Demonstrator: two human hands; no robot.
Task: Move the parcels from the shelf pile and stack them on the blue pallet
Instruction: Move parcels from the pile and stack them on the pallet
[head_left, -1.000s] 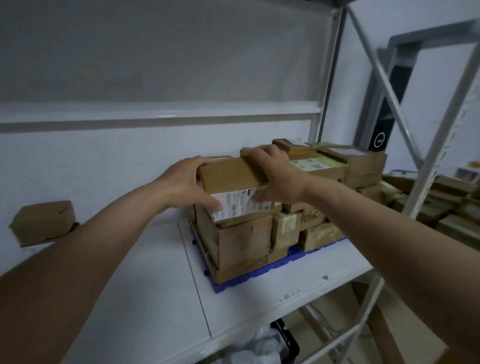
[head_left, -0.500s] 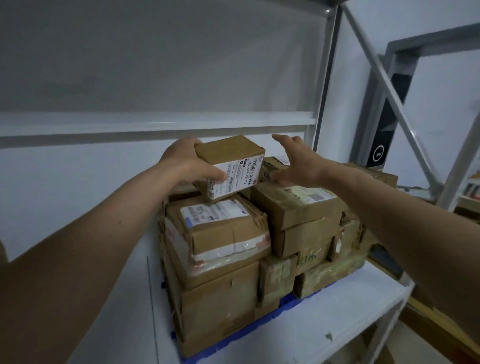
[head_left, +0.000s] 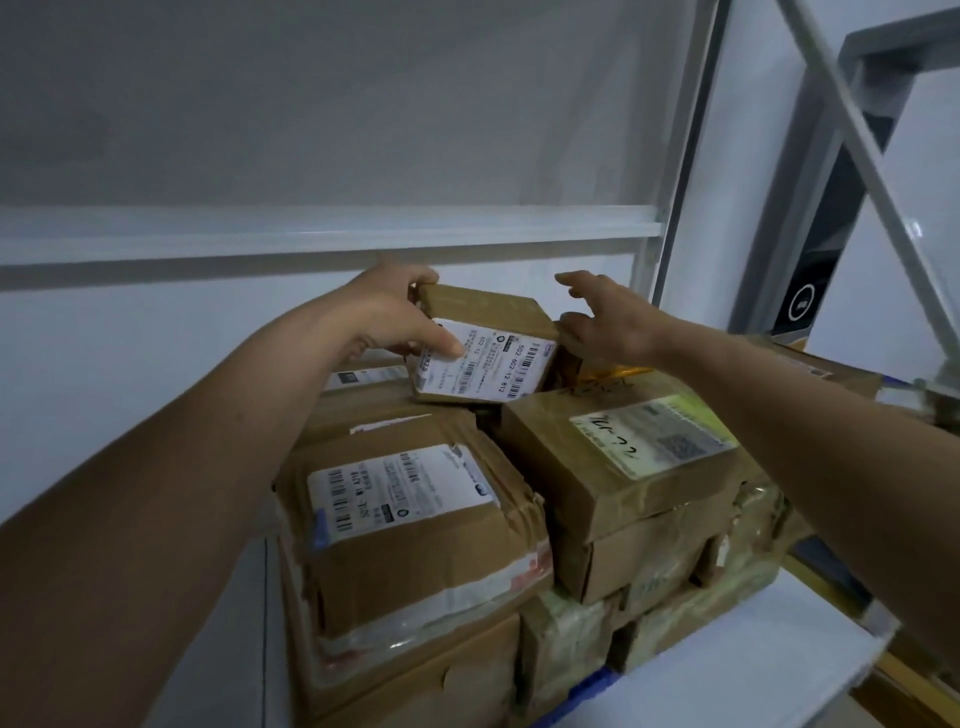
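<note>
White metal shelving unit (head_left: 332, 228) fills the view, its deck (head_left: 727, 660) carrying a stack of brown cardboard parcels. Only a sliver of the blue pallet (head_left: 587, 693) shows beneath the stack at the lower edge. Front left of the stack: a large taped parcel (head_left: 415, 525) with a white barcode label on top. Front right, just beside it: a medium parcel (head_left: 623, 457) bearing a pale green-and-white label with handwriting. At the rear top of the stack, a small labelled parcel (head_left: 483, 348) is tilted, its white label facing the camera. The left hand (head_left: 387, 312) grasps this small parcel at its left end, thumb lying across the label. The right hand (head_left: 610, 322) is beside the parcel's right end, fingers extended and spread, gripping nothing; contact with the parcel cannot be determined.
</note>
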